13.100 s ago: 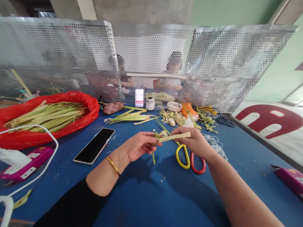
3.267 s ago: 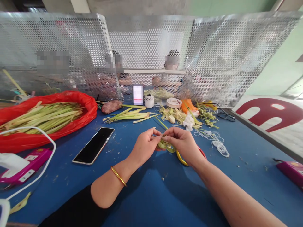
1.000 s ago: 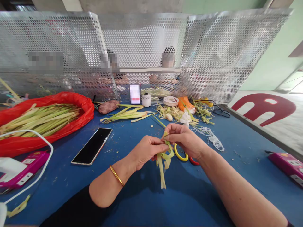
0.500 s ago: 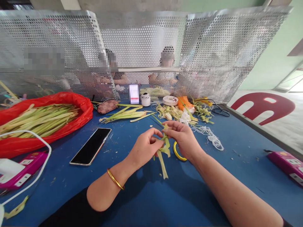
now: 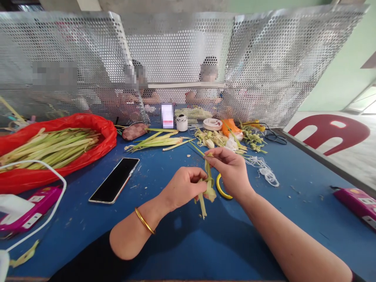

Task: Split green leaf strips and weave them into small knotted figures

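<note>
Pale green plant strips (image 5: 209, 187), flat like leaves or husks, are held up between both hands over the table. My left hand (image 5: 189, 184) pinches the lower strips, and loose ends hang below its fingers. Higher up, my right hand (image 5: 227, 166) closes thumb and fingers on the top of the same piece, where a thin green stalk (image 5: 196, 149) sticks out to the upper left. Just under my right hand lies a yellow ring-shaped handle (image 5: 222, 188), partly hidden by the wrist.
A red bag (image 5: 108, 135) full of long stalks sits at left, near a phone (image 5: 114, 181) and a purple power strip (image 5: 32, 209). Stalks, trimmings, a tape roll (image 5: 212, 124) and white string (image 5: 266, 172) lie toward the perforated metal screen (image 5: 182, 47). People sit behind it.
My left hand has shifted slightly lower against the strips, and my right hand has turned a little. The strips between them now hang more bunched together. The view has moved slightly.
</note>
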The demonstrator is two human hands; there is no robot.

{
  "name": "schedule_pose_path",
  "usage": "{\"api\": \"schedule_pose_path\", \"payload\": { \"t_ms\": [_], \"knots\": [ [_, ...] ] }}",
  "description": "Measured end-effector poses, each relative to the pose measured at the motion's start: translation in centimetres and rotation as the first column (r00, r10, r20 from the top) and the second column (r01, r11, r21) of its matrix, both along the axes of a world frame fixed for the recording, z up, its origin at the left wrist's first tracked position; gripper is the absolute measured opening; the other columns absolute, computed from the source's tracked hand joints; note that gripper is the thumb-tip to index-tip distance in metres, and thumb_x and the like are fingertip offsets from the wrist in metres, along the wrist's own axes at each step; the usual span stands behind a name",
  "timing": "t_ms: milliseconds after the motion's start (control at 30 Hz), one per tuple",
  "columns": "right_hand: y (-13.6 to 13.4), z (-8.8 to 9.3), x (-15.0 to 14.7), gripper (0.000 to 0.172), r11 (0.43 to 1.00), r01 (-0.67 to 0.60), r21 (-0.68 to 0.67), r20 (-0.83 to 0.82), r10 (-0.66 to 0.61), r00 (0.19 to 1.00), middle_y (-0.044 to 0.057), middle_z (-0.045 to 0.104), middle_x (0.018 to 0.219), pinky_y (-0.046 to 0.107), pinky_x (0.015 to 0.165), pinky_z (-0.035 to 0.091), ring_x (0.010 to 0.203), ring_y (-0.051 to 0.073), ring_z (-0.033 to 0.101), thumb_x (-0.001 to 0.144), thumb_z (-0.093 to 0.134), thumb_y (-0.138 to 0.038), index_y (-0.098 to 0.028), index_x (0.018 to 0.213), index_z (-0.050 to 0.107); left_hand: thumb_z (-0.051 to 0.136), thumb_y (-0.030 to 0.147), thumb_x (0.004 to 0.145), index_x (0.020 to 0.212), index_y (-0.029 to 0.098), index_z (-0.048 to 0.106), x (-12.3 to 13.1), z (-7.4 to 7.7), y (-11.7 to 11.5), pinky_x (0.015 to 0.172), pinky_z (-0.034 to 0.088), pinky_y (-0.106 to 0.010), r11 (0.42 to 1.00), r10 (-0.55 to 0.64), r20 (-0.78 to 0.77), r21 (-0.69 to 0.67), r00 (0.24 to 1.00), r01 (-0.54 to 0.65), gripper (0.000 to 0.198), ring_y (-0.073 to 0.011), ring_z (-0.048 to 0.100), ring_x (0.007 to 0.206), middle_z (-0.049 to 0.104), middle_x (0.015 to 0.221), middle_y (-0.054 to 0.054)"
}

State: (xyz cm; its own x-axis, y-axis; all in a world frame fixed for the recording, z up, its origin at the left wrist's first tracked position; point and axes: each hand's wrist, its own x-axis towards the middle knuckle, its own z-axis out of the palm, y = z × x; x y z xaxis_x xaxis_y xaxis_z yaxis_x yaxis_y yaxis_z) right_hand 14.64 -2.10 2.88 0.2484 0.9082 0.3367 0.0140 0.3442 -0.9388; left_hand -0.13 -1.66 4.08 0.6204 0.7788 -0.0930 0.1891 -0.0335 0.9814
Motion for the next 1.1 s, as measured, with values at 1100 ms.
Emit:
{"api": "schedule_pose_path", "payload": {
  "t_ms": [1100],
  "knots": [
    [0.7,-0.8,0.0,0.017,0.992,-0.064,-0.109,-0.058,0.057,0.997,-0.002,0.061,0.065,0.025,0.056,0.042,0.057,0.011,0.051,0.069,0.069,-0.031,-0.018,0.079,0.068,0.067,0.043,0.077,0.095,0.014,0.072,0.1,-0.4,-1.4,0.037,0.02,-0.018,0.819,-0.213,0.159,-0.509,0.964,0.265,0.035,-0.0026,0.041,0.036,0.067,0.062,-0.004]
  ]
}}
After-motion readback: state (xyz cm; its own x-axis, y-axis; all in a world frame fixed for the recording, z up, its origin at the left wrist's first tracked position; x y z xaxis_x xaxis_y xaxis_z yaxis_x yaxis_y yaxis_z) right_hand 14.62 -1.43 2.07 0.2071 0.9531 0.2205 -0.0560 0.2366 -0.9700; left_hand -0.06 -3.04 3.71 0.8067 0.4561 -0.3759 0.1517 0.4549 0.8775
